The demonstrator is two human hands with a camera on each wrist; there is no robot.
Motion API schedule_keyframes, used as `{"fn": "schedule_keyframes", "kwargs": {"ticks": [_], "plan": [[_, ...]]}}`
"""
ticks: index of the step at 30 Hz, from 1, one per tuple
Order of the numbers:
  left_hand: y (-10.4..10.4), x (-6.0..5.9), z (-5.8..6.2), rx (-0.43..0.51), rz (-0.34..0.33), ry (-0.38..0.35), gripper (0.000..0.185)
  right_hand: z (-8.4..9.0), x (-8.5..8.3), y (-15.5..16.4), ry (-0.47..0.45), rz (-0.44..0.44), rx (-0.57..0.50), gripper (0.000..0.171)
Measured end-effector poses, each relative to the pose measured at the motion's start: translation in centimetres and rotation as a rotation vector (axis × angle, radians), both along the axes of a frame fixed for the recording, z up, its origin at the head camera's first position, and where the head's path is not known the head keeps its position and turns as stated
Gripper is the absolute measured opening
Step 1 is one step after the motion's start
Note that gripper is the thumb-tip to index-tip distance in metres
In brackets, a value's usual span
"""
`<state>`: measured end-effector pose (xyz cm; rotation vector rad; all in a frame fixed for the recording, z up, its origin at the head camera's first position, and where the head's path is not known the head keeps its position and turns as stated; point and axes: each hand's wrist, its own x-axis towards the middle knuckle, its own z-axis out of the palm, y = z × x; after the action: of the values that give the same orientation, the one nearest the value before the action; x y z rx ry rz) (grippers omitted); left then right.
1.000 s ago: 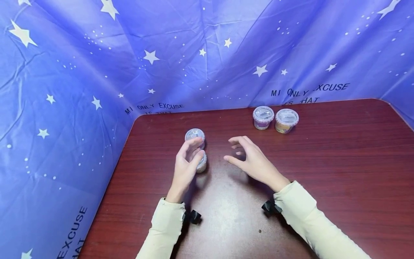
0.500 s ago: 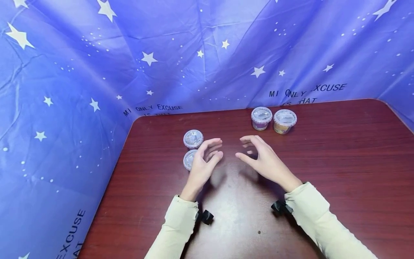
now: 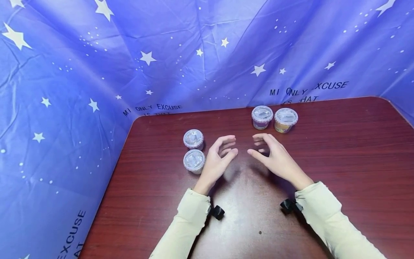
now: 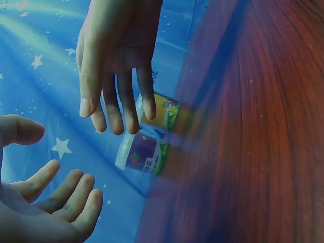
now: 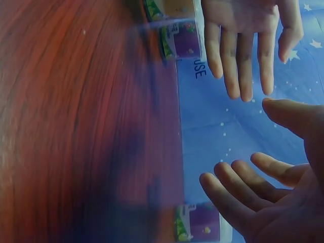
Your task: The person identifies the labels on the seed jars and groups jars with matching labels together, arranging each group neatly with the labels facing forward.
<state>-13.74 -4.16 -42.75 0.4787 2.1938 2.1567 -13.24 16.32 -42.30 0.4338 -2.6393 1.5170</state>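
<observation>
Both hands hover over the table's middle, thumbs apart from loosely bent fingers, palms toward each other and holding nothing. My left hand (image 3: 217, 162) is just right of two lidded tubs: a nearer tub (image 3: 194, 160), its right edge close to the hand, and a farther tub (image 3: 193, 138) behind it. My right hand (image 3: 279, 160) is in front of a purple tub (image 3: 261, 118) and a yellow-orange tub (image 3: 286, 120), which stand side by side near the back edge. In the left wrist view, the right hand's fingers partly cover the yellow-orange tub (image 4: 164, 111).
A dark red wood-grain table (image 3: 349, 154) lies under everything. A blue star-printed curtain (image 3: 181, 75) hangs along its back and left sides. Black wrist cameras are strapped at both cuffs. A small dark spot (image 3: 260, 232) marks the table near the front.
Both hands have moved right, and the gap between them has narrowed a little. The left hand no longer covers most of the two left tubs. All tubs stay in place.
</observation>
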Motion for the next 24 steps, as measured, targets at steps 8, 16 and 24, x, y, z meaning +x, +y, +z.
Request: {"fn": "schedule_keyframes", "kwargs": {"ticks": [8, 16, 24], "plan": [[1.5, -1.0, 0.0, -0.020, -0.017, -0.001, 0.041, -0.1, -0.4, 1.2, -0.018, -0.037, 0.000, 0.046], [2.7, -2.0, -0.2, -0.050, 0.005, -0.019, 0.040, -0.4, -1.1, 2.0, 0.003, -0.069, 0.019, 0.048], [3.8, -3.2, -0.6, -0.072, 0.025, -0.019, 0.039, -0.8, -2.3, 2.8, 0.015, -0.123, 0.043, 0.051]]}}
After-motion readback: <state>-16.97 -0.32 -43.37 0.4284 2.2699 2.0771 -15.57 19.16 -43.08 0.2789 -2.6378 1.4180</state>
